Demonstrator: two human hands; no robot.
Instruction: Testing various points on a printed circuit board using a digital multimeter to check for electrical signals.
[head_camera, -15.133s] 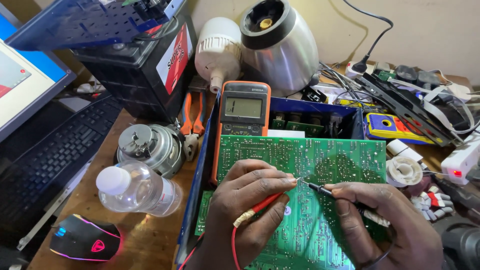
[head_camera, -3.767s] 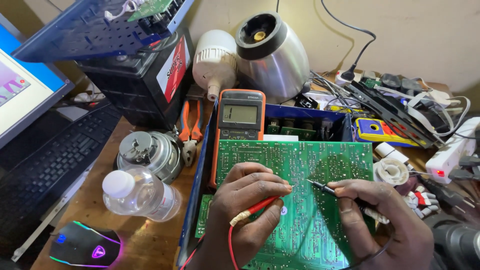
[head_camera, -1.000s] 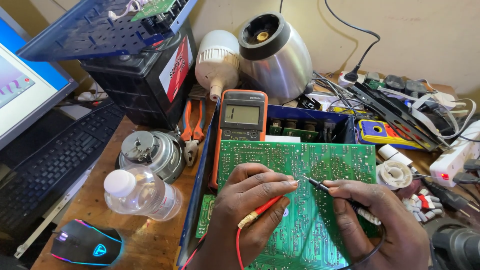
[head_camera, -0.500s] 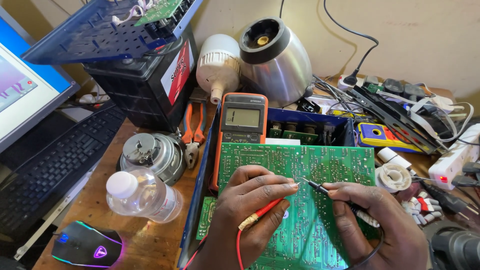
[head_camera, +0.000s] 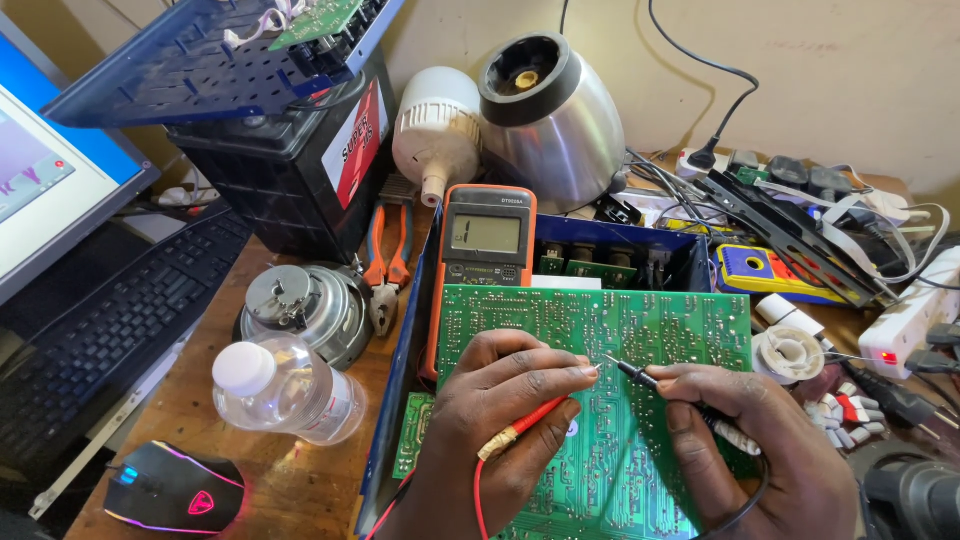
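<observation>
A green circuit board (head_camera: 640, 330) lies solder side up over a blue case (head_camera: 400, 400). My left hand (head_camera: 500, 410) grips a red test probe (head_camera: 525, 425), its tip pressed to the board near the middle. My right hand (head_camera: 760, 440) holds a black test probe (head_camera: 635, 372), tip touching the board just right of the red one. An orange multimeter (head_camera: 485, 245) stands behind the board, display facing me.
A clear plastic bottle (head_camera: 285, 390), a metal motor (head_camera: 300, 305) and orange-handled pliers (head_camera: 385, 250) lie to the left. A black battery (head_camera: 290, 170), white bulb (head_camera: 435, 130) and steel blender base (head_camera: 550, 115) stand behind. Keyboard (head_camera: 110, 320), lit mouse (head_camera: 175, 490), cables and a power strip (head_camera: 915, 315) surround.
Both probe tips stay on nearly the same spots of the board. The view has shifted only slightly; my hands have hardly moved.
</observation>
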